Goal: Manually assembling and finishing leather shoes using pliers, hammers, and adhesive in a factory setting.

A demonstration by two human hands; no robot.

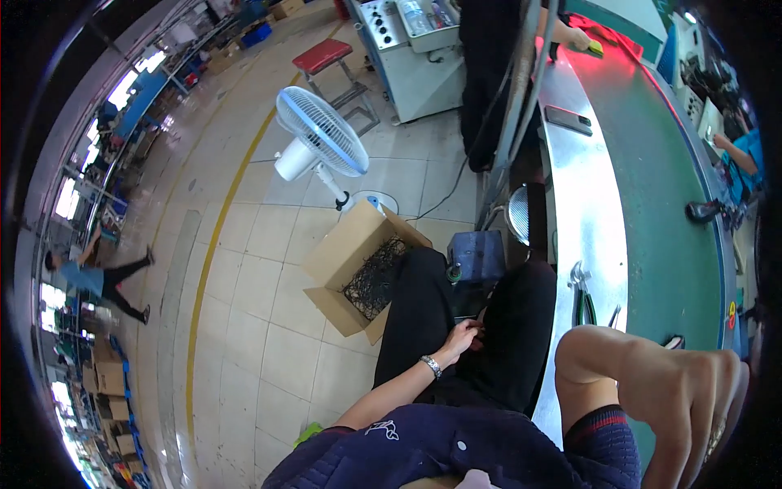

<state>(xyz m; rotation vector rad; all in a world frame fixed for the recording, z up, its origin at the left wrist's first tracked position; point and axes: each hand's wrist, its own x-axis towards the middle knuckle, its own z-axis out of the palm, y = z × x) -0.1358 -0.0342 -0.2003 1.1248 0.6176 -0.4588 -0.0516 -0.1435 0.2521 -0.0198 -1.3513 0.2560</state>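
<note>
My left hand [463, 337], with a metal-banded watch [432, 367] on the wrist, rests low between my thighs. Its fingers are drawn together; whatever they hold, if anything, is too small to tell. Raised close to the camera at the lower right, my right hand [676, 383] is bent at the wrist with its fingers curled downward. The fingertips are hidden, and nothing in its grip can be made out. Beyond that hand, pliers with dark green handles [581, 295] lie on the bench's metal edge [582, 196]. A slim tool tip [615, 316] shows beside them.
An open cardboard box [338, 254] holding tangled black pieces stands by my left leg. Behind it are a fan [322, 134] and a red stool [322, 57]. A blue bin [476, 254] sits ahead. A phone [568, 120] lies on the bench; a co-worker's hand [577, 39] is at its far end.
</note>
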